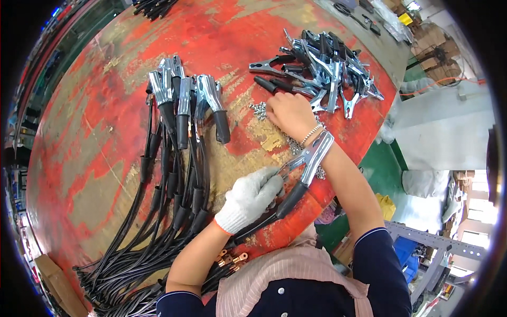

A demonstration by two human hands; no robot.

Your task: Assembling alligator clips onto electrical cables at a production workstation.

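left hand (250,196) holds clamp (316,154); right hand (292,114) at metal bits (258,110)

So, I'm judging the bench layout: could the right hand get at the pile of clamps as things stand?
Probably yes: the bare right hand is right beside the near edge of the pile of clamps, and nothing visible blocks the way between them.
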